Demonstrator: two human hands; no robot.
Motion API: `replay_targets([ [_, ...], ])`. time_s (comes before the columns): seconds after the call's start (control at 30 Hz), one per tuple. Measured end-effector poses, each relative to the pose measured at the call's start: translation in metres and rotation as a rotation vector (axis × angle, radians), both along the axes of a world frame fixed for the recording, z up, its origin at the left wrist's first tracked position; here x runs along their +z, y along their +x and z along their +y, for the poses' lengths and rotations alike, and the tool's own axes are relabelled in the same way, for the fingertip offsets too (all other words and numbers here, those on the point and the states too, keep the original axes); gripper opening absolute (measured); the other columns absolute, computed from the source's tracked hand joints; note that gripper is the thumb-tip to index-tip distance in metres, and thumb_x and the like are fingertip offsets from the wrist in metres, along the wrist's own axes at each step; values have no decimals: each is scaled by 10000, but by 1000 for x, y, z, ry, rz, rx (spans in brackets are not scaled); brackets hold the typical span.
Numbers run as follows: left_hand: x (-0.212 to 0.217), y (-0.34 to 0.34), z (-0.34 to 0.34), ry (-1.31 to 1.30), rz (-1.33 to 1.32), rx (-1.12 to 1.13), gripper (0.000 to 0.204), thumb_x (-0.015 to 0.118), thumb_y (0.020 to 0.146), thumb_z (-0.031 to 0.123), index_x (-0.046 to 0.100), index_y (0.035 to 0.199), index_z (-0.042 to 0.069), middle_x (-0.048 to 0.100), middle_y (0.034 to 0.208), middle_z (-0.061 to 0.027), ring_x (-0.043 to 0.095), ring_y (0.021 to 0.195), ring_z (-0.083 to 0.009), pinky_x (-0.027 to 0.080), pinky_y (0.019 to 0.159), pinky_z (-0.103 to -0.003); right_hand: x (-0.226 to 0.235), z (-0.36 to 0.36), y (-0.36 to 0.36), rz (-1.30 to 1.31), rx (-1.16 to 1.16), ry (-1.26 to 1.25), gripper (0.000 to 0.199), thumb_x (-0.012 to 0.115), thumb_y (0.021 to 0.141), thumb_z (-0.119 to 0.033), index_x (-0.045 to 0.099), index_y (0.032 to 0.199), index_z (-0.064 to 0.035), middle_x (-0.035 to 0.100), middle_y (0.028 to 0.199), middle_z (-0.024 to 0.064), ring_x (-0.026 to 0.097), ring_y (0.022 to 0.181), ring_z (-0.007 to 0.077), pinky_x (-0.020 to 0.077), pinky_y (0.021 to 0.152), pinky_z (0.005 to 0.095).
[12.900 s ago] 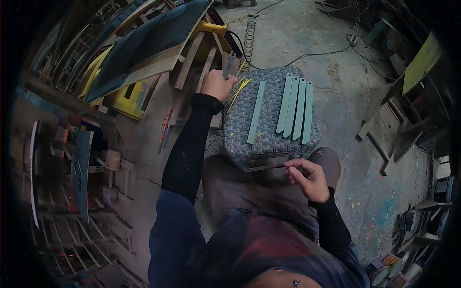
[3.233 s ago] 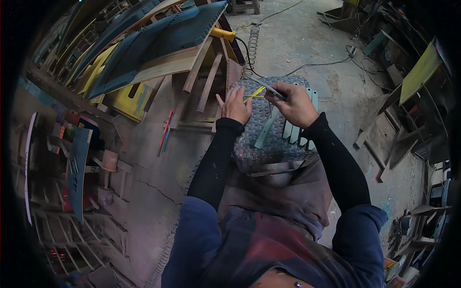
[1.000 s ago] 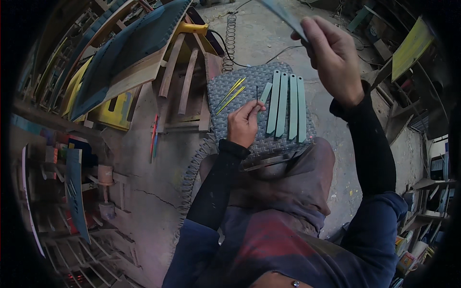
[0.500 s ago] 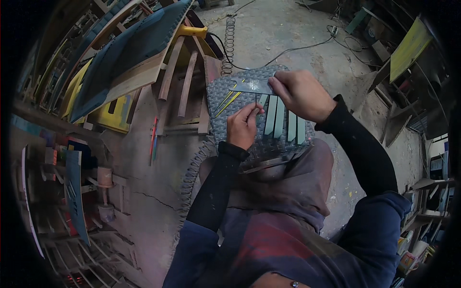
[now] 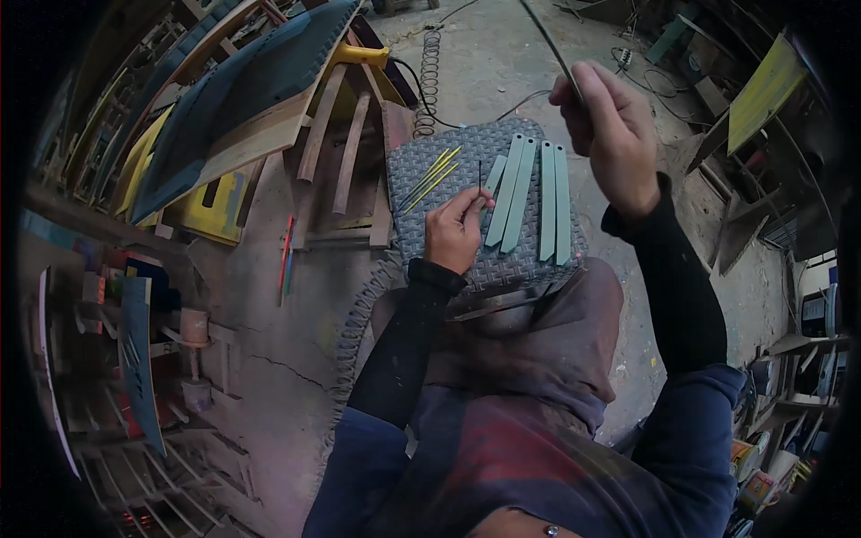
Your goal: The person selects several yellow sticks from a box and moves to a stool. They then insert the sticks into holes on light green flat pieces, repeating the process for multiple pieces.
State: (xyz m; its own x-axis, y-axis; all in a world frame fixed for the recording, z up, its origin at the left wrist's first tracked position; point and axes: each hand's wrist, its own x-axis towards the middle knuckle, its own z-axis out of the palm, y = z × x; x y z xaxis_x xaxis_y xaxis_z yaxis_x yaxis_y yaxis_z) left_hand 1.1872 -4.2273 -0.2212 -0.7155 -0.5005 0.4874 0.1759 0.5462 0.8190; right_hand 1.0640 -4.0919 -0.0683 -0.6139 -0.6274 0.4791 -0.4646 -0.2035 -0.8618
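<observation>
Raised beyond the far right corner of the woven grey seat (image 5: 502, 269), my right hand (image 5: 614, 134) is closed on a thin flat strip (image 5: 547, 34). I see this strip nearly edge-on, and its far end runs out of the picture. Over the middle of the seat, my left hand (image 5: 455, 229) pinches a thin dark stick (image 5: 480, 176) standing up from the fingers. Just right of it lie several pale green slats (image 5: 516, 197), pointed at the near end and holed at the far end. Several thin yellow-and-dark sticks (image 5: 433, 179) lie to its left.
A wooden rack (image 5: 327, 170) with a large blue board (image 5: 242, 103) stands at the left. Coiled hose (image 5: 359, 314) runs beside the seat, and a dark cable (image 5: 430, 112) crosses the floor behind it. Boards, one yellow (image 5: 767, 94), lean at the right.
My right hand has lifted up and away from the seat with the flat strip, which has turned from broadside to edge-on. The slats' far ends are uncovered. My left hand has hardly moved.
</observation>
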Motion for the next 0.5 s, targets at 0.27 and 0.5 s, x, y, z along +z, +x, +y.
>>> replay_targets([
  [0.27,-4,-1,-1,23,-1,6,119,563,899,27,644,982,-3,695,839,-125,690,774,-205,519,676,-285,0,21,0,-49,-126,72,377,497,972,-275,621,784,28,530,631,17,474,618,85,378,565,257],
  [0.5,0,5,-1,180,-83,-29,176,589,899,43,650,1047,-29,701,935,-92,667,864,-142,517,770,-262,-46,67,8,-174,-192,132,396,475,991,-311,637,824,10,468,632,-55,365,530,36,286,491,227],
])
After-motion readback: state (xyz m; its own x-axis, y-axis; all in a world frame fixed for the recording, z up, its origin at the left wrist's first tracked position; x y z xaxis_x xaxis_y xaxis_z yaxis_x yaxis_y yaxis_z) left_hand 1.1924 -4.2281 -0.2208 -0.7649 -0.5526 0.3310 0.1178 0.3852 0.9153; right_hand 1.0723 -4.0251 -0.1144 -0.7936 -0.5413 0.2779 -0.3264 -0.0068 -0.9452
